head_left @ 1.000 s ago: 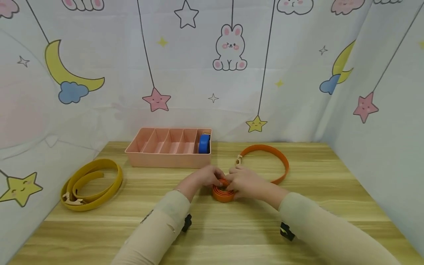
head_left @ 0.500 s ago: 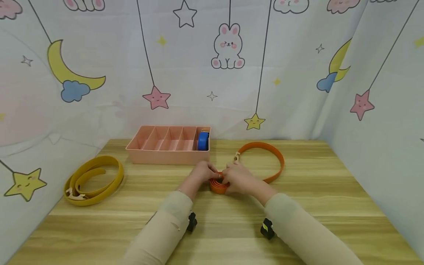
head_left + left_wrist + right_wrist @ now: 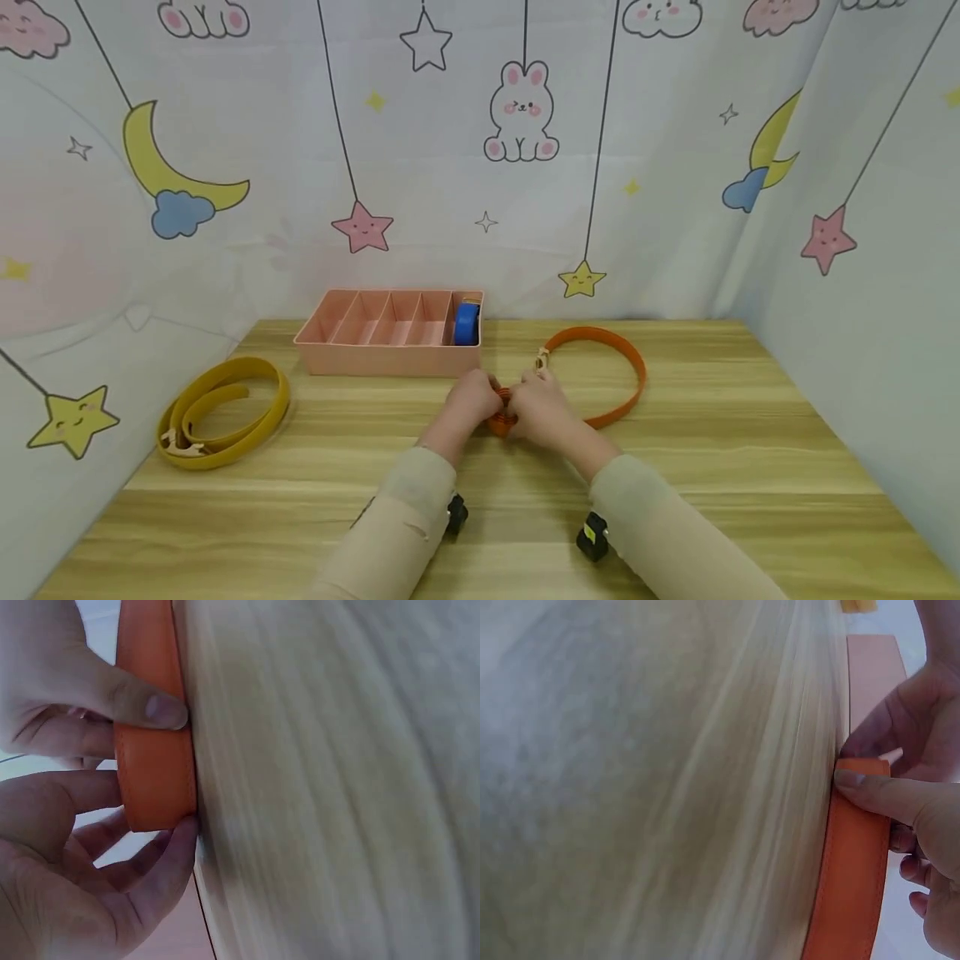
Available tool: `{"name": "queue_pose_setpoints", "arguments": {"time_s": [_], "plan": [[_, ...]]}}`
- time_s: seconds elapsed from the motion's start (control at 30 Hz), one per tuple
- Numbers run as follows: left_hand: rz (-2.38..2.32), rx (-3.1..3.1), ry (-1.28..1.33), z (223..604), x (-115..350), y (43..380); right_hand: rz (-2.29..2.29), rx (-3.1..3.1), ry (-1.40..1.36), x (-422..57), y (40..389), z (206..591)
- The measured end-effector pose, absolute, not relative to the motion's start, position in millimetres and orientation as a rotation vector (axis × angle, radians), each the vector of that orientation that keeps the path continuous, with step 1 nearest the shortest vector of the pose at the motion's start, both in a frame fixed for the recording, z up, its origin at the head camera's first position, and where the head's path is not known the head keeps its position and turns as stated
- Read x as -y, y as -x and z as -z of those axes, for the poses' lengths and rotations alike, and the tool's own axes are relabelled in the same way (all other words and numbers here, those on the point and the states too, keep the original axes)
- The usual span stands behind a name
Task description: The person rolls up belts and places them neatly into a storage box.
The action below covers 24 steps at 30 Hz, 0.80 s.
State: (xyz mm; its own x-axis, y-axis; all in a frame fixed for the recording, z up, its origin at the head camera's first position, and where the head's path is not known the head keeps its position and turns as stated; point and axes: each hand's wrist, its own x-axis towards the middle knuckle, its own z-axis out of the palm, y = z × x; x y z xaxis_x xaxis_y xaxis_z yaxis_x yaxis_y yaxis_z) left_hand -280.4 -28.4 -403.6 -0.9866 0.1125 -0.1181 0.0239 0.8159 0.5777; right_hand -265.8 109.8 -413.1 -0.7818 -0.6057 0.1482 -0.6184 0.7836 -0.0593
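Observation:
An orange belt (image 3: 498, 427) stands on its edge on the table, its near part wound into a small coil. The rest curves off to the right in a wide loop that ends at a pale metal buckle (image 3: 542, 358). My left hand (image 3: 474, 402) pinches the coil from the left, thumb low on the strap (image 3: 157, 776) by the table in the left wrist view. From the right, my right hand (image 3: 538, 408) grips the coil, its thumb laid flat across the strap (image 3: 855, 855) in the right wrist view. The hands hide most of the coil's inside.
A pink divided box (image 3: 390, 360) stands at the back, with a rolled blue belt (image 3: 466, 323) in its rightmost compartment. A yellow belt (image 3: 270, 417) lies loosely coiled at the left. A printed curtain (image 3: 450, 167) hangs behind the table.
Both hands have drawn closer together around the orange coil, which looks smaller and tighter and is more covered by the fingers. The yellow belt and pink box have stayed put.

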Motion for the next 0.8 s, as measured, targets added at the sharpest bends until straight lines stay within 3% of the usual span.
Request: {"name": "queue_pose_setpoints", "arguments": {"time_s": [0.4,0.8], "plan": [[-1.062,-2.705,-0.346,408.3,33.0,289.7,0.044,2.737,-1.186,-115.6,264.9,411.3],[-1.072,-2.613,-0.325,407.8,36.4,291.3,0.149,2.58,-1.355,-140.2,276.3,404.2]]}}
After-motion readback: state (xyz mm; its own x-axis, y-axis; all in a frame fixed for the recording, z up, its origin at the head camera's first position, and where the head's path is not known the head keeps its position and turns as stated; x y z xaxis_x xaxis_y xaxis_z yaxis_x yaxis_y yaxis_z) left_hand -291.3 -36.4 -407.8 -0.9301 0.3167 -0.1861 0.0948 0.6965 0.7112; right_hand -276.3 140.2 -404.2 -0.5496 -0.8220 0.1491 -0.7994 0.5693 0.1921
